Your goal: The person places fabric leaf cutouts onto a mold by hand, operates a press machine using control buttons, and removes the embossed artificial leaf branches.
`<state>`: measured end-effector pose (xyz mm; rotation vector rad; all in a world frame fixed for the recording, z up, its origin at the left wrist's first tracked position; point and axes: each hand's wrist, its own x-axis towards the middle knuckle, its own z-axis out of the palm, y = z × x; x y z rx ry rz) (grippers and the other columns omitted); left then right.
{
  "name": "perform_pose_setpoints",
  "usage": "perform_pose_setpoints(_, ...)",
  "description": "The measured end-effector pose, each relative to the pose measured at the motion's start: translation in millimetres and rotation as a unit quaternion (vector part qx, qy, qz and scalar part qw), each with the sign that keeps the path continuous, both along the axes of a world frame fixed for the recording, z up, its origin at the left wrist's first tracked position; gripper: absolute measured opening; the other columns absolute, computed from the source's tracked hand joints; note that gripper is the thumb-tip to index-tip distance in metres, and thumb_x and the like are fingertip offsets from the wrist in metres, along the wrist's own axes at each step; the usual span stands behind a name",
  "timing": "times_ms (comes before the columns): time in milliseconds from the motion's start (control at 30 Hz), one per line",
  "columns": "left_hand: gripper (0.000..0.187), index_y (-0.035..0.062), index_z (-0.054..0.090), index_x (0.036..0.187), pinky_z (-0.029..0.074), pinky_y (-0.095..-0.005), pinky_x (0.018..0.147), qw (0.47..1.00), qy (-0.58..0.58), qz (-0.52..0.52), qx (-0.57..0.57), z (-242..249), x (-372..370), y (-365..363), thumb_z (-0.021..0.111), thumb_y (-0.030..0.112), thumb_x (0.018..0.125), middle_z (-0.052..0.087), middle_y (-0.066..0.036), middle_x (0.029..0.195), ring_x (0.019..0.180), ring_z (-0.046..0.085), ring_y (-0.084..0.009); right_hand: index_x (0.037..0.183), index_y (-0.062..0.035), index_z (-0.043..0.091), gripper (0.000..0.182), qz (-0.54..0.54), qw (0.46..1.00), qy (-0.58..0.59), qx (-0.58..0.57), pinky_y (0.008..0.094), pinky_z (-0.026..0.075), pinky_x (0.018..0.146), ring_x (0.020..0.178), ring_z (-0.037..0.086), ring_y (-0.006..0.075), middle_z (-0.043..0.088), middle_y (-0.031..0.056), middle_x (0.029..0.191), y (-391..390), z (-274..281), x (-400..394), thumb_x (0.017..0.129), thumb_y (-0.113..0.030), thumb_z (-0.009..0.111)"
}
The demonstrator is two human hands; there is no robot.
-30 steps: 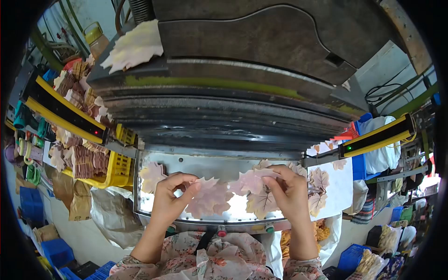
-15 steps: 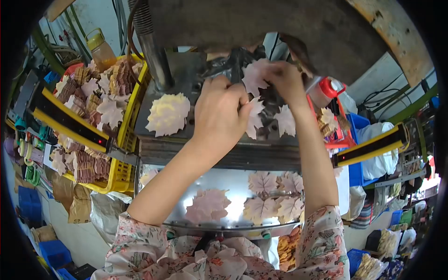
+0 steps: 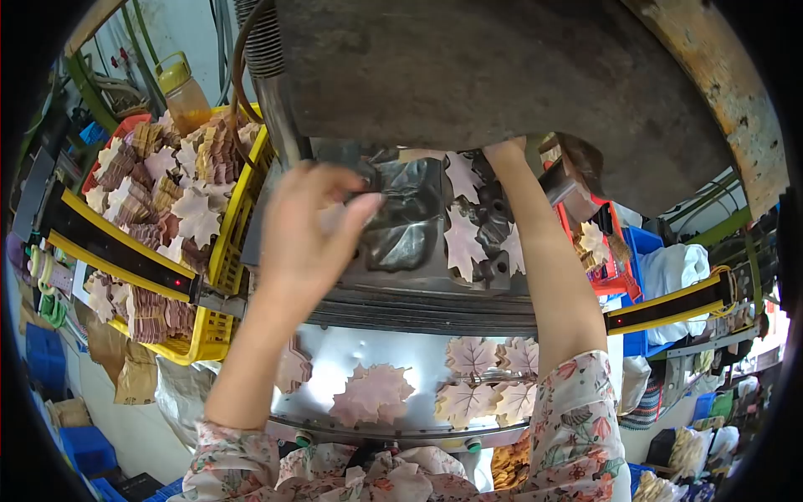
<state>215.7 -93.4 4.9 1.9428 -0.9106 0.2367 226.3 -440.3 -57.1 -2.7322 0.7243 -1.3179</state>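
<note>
My left hand [image 3: 305,222], blurred by motion, is over the left part of the metal plate [image 3: 493,283]. Its thumb and index finger are spread, with a pale patch between them, probably the leaf stack largely hidden behind the hand. To its right lies a dark leaf-shaped metal mould [image 3: 406,222]. Pale pink leaf-shaped pieces [image 3: 462,243] rest on the mould beside it, one [image 3: 462,177] farther back and another [image 3: 514,249] partly behind my right forearm. My right hand [image 3: 506,151] reaches under the dark press head [image 3: 468,75], its fingers hidden.
A yellow basket [image 3: 219,289] heaped with bundled leaf pieces stands left. Yellow-black sensor bars [image 3: 117,243] flank the press. On the shiny front ledge [image 3: 322,351] lie more leaves [image 3: 374,393]. Right are a red basket [image 3: 615,259] and a blue bin [image 3: 640,335].
My left hand has moved left from the mould to the plate's left side. My right hand has gone deeper under the press head. The leaf piece it touched is at the mould's back.
</note>
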Motion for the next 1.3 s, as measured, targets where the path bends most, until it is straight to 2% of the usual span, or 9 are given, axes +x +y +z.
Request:
perform_pose_setpoints(200,0.023,0.0003,0.068,0.097,0.044,-0.0398,0.083,0.981,-0.127,0.113,0.091,-60,37,52,0.075,0.016,0.082,0.058,-0.013,0.096,0.093,0.052,-0.0326,0.13,0.0031,0.053,0.045,0.08,0.974,0.093,0.19,0.0317,0.048,0.095,0.104,0.067,0.0354,0.072,0.0163,0.11,79,53,-87,0.09,-0.012,0.066)
perform_pose_setpoints(333,0.022,-0.0003,0.067,0.098,0.043,-0.0392,0.084,0.98,-0.134,0.097,0.113,-69,40,51,0.075,0.012,0.082,0.058,-0.013,0.097,0.096,0.052,-0.032,0.125,0.0044,0.057,0.035,0.201,0.937,-0.038,0.282,0.0359,0.046,0.099,0.106,0.067,0.0306,0.072,0.016,0.11,159,64,-164,0.09,-0.001,0.063)
perform_pose_setpoints(433,0.019,-0.0008,0.066,0.097,0.045,-0.037,0.081,0.974,-0.169,0.101,0.112,-67,40,52,0.075,0.008,0.082,0.059,-0.011,0.095,0.092,0.055,-0.0275,0.124,0.0033,0.058,0.035,0.248,0.956,0.063,0.143,0.0389,0.045,0.102,0.108,0.067,0.0295,0.072,0.0135,0.11,164,56,-187,0.089,0.001,0.062)
perform_pose_setpoints(567,0.024,0.0005,0.061,0.104,0.048,-0.0291,0.075,0.996,0.081,-0.002,-0.041,-60,41,52,0.073,0.003,0.084,0.063,-0.007,0.096,0.086,0.059,-0.0168,0.122,0.0011,0.061,0.035,0.296,0.944,0.148,0.02,0.043,0.043,0.105,0.109,0.065,0.0287,0.072,0.01,0.11,144,59,-192,0.087,0.003,0.062)
perform_pose_setpoints(667,0.037,0.0022,0.052,0.117,0.048,-0.0215,0.072,0.915,0.323,-0.113,-0.212,-5,10,39,0.071,0.0,0.086,0.067,-0.005,0.099,0.084,0.061,-0.0089,0.12,-0.0002,0.063,0.034,0.318,0.933,0.167,0.001,0.044,0.042,0.106,0.109,0.065,0.0286,0.072,0.0093,0.11,139,54,-195,0.086,0.003,0.061)
perform_pose_setpoints(767,0.046,0.0022,0.045,0.125,0.048,-0.0203,0.073,0.888,0.37,-0.15,-0.227,-7,5,28,0.07,-0.002,0.087,0.067,-0.006,0.1,0.086,0.063,-0.0085,0.118,-0.0013,0.064,0.033,0.313,0.938,0.147,-0.006,0.0435,0.043,0.105,0.108,0.065,0.0285,0.072,0.0101,0.111,139,52,-193,0.086,0.004,0.06)
perform_pose_setpoints(900,0.051,0.0013,0.041,0.129,0.049,-0.0201,0.072,0.887,0.36,-0.185,-0.221,-19,3,14,0.068,-0.005,0.087,0.067,-0.006,0.101,0.089,0.064,-0.0083,0.118,-0.0012,0.065,0.035,0.278,0.956,0.054,0.076,0.0396,0.045,0.099,0.106,0.065,0.0264,0.072,0.0113,0.111,150,59,-188,0.084,0.002,0.064)
perform_pose_setpoints(1000,0.051,0.0011,0.042,0.13,0.049,-0.0205,0.071,0.899,0.329,-0.194,-0.216,-22,6,4,0.068,-0.006,0.087,0.067,-0.006,0.101,0.09,0.064,-0.0082,0.112,0.0007,0.067,0.031,0.265,0.922,0.009,0.283,0.0337,0.046,0.089,0.101,0.065,0.0197,0.073,0.0109,0.107,170,85,-155,0.082,-0.003,0.07)
perform_pose_setpoints(1300,0.033,0.0001,0.056,0.114,0.049,-0.0219,0.069,0.953,0.222,-0.126,-0.165,-29,15,-7,0.072,-0.001,0.085,0.067,-0.008,0.101,0.09,0.064,-0.0085,0.101,0.002,0.072,0.021,0.251,0.94,0.119,0.197,0.0246,0.046,0.072,0.079,0.061,0.0091,0.07,0.0037,0.086,168,71,-95,0.083,-0.008,0.075)
